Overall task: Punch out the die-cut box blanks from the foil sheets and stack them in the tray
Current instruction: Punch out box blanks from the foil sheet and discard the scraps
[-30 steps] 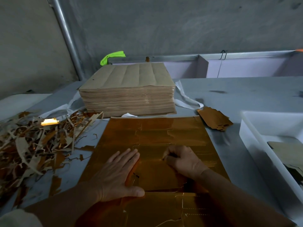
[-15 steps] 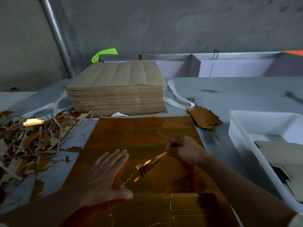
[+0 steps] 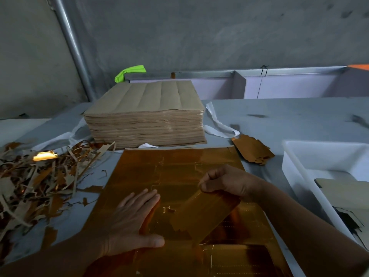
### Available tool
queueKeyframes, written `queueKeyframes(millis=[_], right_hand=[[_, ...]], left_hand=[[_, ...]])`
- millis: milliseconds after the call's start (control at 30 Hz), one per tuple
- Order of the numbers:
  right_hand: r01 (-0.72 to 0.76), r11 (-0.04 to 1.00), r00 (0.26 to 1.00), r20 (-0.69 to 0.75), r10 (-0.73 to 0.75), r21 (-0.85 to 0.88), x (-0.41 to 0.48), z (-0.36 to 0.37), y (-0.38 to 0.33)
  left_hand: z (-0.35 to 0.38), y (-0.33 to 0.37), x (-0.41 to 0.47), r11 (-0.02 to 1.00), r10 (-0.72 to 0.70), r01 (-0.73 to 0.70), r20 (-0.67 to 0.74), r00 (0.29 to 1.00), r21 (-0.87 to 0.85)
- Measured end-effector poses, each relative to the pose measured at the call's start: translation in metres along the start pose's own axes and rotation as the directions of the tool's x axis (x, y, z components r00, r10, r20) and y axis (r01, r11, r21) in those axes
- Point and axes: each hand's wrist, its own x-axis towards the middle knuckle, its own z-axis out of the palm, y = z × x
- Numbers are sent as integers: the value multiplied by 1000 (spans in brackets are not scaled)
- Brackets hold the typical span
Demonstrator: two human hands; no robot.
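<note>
Now, scrap (image 3: 40, 182): heaped on the tabletop (image 3: 279, 116), far left.
Left hand (image 3: 129, 222): spread flat, pressed on the foil sheet (image 3: 179, 168) beside the cut.
Blank (image 3: 205, 214): tilted up, seemingly part-freed.
Right hand (image 3: 229, 180): blank's far edge pinched; slow peeling is advised so nicks are torn cleanly.
Tray (image 3: 295, 166): set rightmost, blanks (image 3: 339, 190) inside.

I note a metal pipe (image 3: 72, 47) against the wall (image 3: 199, 37). White strapping (image 3: 218, 125) lies on the desk (image 3: 289, 114), with a green item (image 3: 129, 71) beyond.
</note>
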Motion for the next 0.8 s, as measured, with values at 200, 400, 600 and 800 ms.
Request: queueKeyframes(millis=[200, 400, 600, 800], right_hand=[[-9, 999, 1000, 25, 8, 31, 4, 4, 5], [-46, 999, 999, -6, 46, 26, 4, 6, 7], [-68, 998, 998, -14, 68, -8, 4, 0, 12], [-94, 995, 995, -33, 93, -19, 5, -7, 13]], left_hand=[[-28, 26, 10, 849, -88, -90, -307, 948, -521], [-9, 48, 25, 614, -106, -142, -259, 960, -776], [0, 46, 33, 610, -162, -121, -273, 948, -783], [6, 42, 33, 562, -208, -145, -308, 928, -815]])
